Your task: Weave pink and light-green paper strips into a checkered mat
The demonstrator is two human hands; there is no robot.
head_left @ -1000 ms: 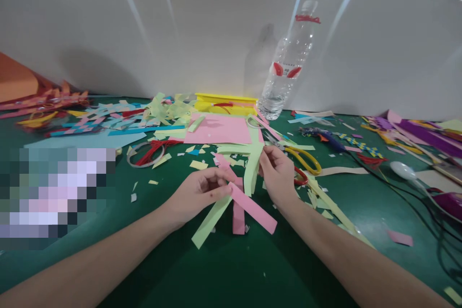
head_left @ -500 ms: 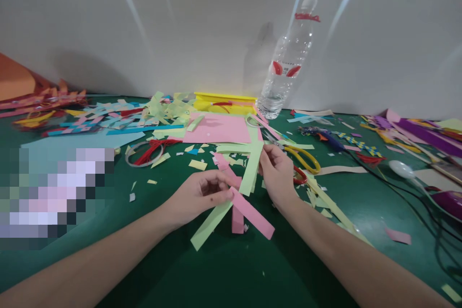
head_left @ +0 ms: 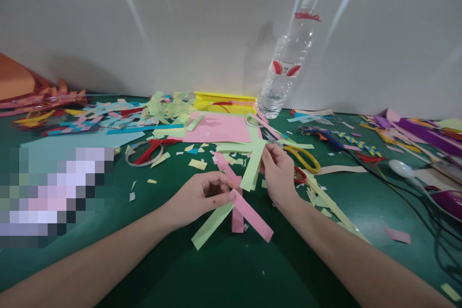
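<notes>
My left hand [head_left: 205,195] pinches a pink paper strip [head_left: 254,216] where it crosses a light green strip [head_left: 211,228]; both loose ends spread out towards me. Under them on the table lies another pink strip [head_left: 237,221], partly hidden by the hand. My right hand [head_left: 277,171] is closed at the edge of a light green paper strip [head_left: 251,168], its fingertips on that edge. More light green strips lie beneath and behind this one. Just behind my right hand are yellow-handled scissors [head_left: 305,158], beside a red handle [head_left: 300,174].
A pink sheet [head_left: 218,129] lies behind the strips, and a tilted plastic bottle [head_left: 285,62] leans at the wall. Red cord in a ring [head_left: 149,151] is at left. To the right are a hot-glue gun [head_left: 330,139], a black cable [head_left: 393,185] and a white spoon-shaped piece [head_left: 402,169]. Paper scraps are scattered about.
The light green strip at my right hand has shifted slightly up and away, its near end further from the left fingers. The left hand has barely moved.
</notes>
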